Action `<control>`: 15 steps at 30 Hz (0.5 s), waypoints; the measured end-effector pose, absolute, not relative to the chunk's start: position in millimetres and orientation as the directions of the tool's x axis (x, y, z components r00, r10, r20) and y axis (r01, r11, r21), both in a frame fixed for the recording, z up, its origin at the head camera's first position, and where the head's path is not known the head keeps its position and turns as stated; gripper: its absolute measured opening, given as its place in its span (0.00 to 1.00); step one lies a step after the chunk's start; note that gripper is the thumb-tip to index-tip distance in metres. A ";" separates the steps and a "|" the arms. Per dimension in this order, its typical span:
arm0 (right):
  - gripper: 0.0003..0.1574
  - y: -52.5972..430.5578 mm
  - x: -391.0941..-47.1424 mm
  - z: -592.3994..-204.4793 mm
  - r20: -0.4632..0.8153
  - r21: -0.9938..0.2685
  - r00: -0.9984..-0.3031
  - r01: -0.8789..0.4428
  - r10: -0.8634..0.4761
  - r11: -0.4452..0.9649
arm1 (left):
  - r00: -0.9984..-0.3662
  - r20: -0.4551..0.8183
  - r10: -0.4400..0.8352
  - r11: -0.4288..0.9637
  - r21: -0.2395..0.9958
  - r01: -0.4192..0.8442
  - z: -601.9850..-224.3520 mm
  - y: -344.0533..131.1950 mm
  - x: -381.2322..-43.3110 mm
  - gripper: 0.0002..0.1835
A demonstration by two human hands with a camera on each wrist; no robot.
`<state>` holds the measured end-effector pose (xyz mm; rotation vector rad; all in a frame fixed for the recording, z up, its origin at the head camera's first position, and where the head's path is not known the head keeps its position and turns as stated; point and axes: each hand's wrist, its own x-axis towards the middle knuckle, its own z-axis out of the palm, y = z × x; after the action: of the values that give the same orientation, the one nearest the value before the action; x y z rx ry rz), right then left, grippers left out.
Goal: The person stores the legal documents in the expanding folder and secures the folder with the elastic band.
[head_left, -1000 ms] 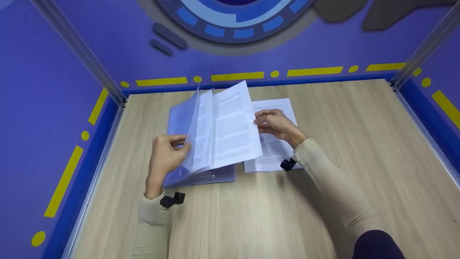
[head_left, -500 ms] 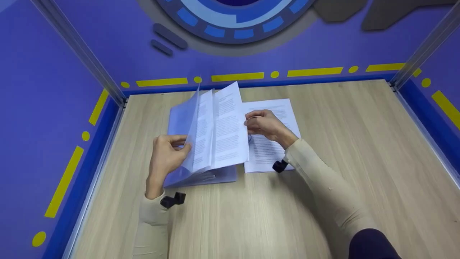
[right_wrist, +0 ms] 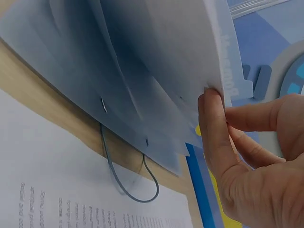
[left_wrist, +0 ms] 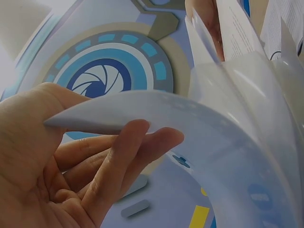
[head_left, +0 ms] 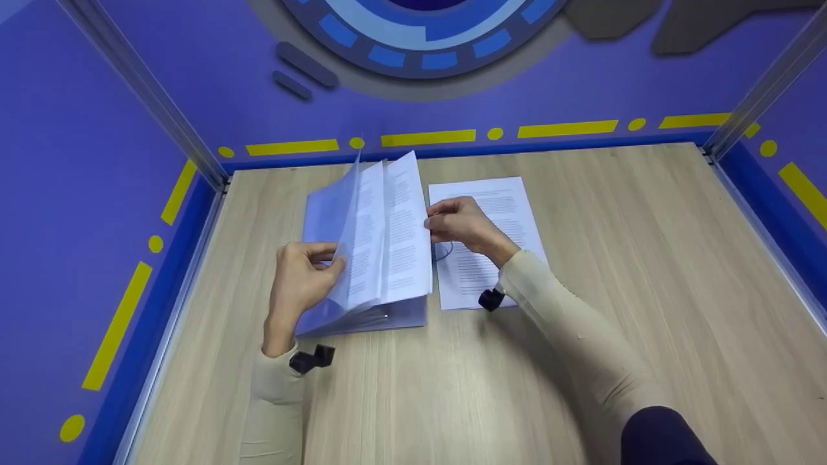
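Observation:
A translucent plastic folder (head_left: 326, 216) lies opened on the table, its inner pockets standing up. My left hand (head_left: 300, 278) pinches the edge of its clear cover (left_wrist: 156, 107) between thumb and fingers. With thumb and fingertips my right hand (head_left: 468, 226) pinches the right edge of printed sheets (head_left: 408, 239), which sit mostly inside a pocket and lean upright. An elastic loop (right_wrist: 154, 194) sticks out of the folder's right edge, below the right hand. Beneath that hand lies another printed paper (head_left: 478, 284), flat on the table.
The wood-grain table (head_left: 646, 258) is bounded by blue-purple walls (head_left: 517, 77) with yellow marks at the back and sides. Small black cameras sit on both wrists. Metal posts stand at the back corners.
My right hand has moved left with the printed sheets, which have gone further into the pocket. More of the flat paper and the elastic loop now show. The left hand has stayed in place.

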<state>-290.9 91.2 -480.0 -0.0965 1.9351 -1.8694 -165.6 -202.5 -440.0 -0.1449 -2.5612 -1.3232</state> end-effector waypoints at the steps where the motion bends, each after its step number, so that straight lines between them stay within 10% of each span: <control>1: 0.15 89.9 -290.8 -479.8 -0.263 -0.965 -0.898 0.249 -0.353 0.086 | -0.963 0.269 -0.028 0.581 0.788 0.203 -440.0 -202.6 -165.6 0.12; 15: 0.16 77.4 -290.7 -478.9 -0.241 -0.970 -0.901 0.221 -0.360 0.098 | -0.964 0.264 -0.028 0.577 0.792 0.200 -440.2 -202.9 -165.3 0.13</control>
<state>-290.7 77.4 -478.9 -0.1360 1.9633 -1.8555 -165.3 -202.9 -440.2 -0.1425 -2.5626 -1.3324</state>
